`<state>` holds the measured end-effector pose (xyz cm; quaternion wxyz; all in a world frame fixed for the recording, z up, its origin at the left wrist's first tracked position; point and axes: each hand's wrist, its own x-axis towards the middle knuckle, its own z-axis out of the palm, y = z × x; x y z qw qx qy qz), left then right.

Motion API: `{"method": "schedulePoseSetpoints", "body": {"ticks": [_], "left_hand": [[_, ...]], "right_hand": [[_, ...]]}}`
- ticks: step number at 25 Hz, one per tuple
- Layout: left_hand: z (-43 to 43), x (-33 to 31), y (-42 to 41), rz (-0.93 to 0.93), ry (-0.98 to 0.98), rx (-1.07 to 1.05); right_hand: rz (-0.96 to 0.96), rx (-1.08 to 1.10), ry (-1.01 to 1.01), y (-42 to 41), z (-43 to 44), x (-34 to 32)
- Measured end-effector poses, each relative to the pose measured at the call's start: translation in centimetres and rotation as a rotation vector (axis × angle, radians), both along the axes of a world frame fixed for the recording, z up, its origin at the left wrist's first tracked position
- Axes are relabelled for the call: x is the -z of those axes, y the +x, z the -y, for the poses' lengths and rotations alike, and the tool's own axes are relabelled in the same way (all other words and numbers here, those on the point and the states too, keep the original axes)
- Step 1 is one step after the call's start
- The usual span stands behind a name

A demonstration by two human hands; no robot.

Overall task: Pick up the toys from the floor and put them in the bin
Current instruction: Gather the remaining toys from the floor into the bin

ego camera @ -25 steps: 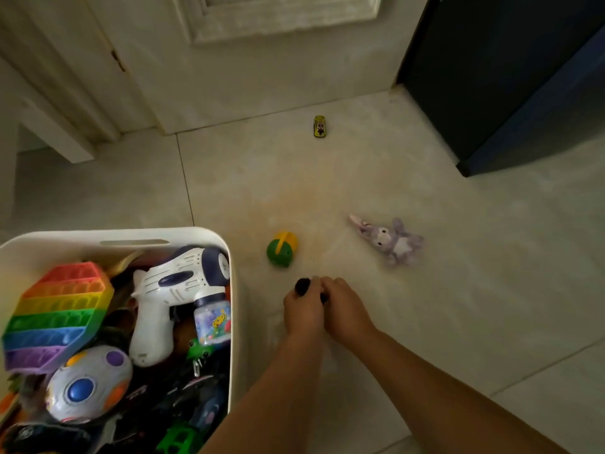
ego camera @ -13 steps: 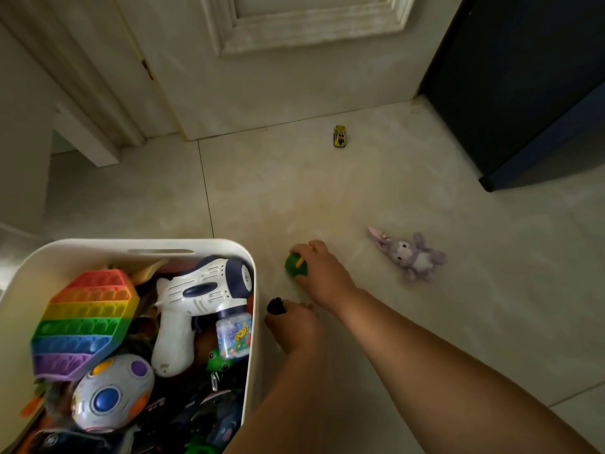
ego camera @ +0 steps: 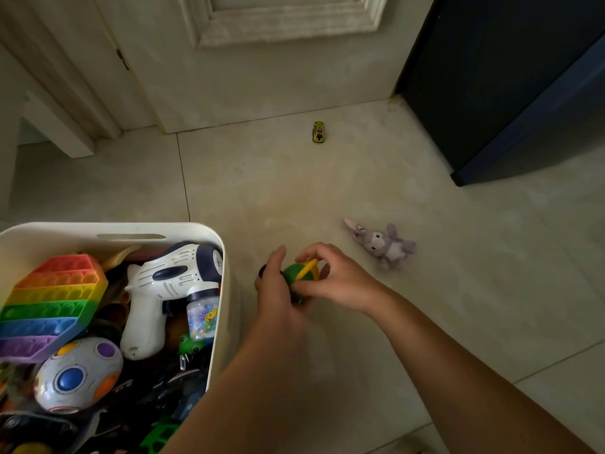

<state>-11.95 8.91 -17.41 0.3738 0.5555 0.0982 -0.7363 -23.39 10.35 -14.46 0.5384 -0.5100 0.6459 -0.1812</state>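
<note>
Bare floor [ego camera: 268, 191] between bin [ego camera: 216, 244], plush bunny [ego camera: 384, 242] and toy car [ego camera: 319, 131]; bin heaped full.

Both hands, left hand [ego camera: 278, 290] and right hand [ego camera: 337, 280], grip a green-yellow ball [ego camera: 299, 276] beside the bin [ego camera: 216, 244].

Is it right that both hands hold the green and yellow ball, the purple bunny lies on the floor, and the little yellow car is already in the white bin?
Not quite. In the head view the little yellow car is on the floor by the door, not in the white bin. The rest holds: both hands, left and right, hold the green and yellow ball, and the purple bunny lies on the floor.
</note>
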Motion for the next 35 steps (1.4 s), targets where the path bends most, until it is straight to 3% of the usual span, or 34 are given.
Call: {"method": "schedulePoseSetpoints", "body": {"ticks": [2, 3, 5, 6, 7, 9, 12, 15, 18, 23, 28, 32, 35], "left_hand": [[-0.5, -0.3, 0.0, 0.034, -0.042, 0.065], [-0.7, -0.4, -0.1, 0.035, -0.036, 0.080], [-0.9, -1.1, -0.6, -0.002, -0.011, 0.106], [-0.9, -1.6, -0.9, -0.013, -0.006, 0.119], [-1.0, -2.1, -1.2, -0.015, -0.010, 0.139], [-1.4, -3.0, -1.5, -0.009, -0.017, 0.182], [-1.5, -4.0, -1.1, 0.039, -0.051, 0.243], [-1.5, -5.5, -0.1, 0.057, -0.105, 0.270], [-2.2, -7.7, 1.2, 0.059, -0.206, 0.309], [-3.1, -14.2, 6.0, 0.055, -0.479, 0.291], [-5.4, -18.8, 15.6, 0.235, -0.538, 0.247], [-7.8, -18.2, 24.2, 0.586, -0.442, 0.295], [-10.1, -16.8, 28.2, 0.665, -0.348, 0.281]], "right_hand": [[0.047, 0.083, -0.046, -0.3, 0.3, -0.5], [-0.053, 0.185, -0.116, -1.2, 0.8, -0.2], [-0.620, 0.307, -0.268, -4.5, 2.5, 1.4], [-0.844, 0.259, -0.219, -6.4, 2.8, 2.3], [-0.932, 0.194, -0.091, -8.1, 2.8, 3.2], [-0.915, 0.105, 0.101, -9.6, 1.6, 4.8], [-0.814, 0.180, 0.067, -8.2, -0.7, 6.3], [-0.438, 0.465, 0.156, -5.4, -0.8, 5.4], [-0.010, 0.683, 0.025, -1.9, 0.1, 1.9], [0.272, 0.590, -0.362, 5.6, 1.3, -8.2], [0.199, 0.307, -0.452, 12.5, -0.9, -14.6], [-0.123, 0.027, -0.388, 18.1, -3.5, -13.8], [-0.421, -0.224, -0.377, 20.8, -5.8, -10.7]]}}
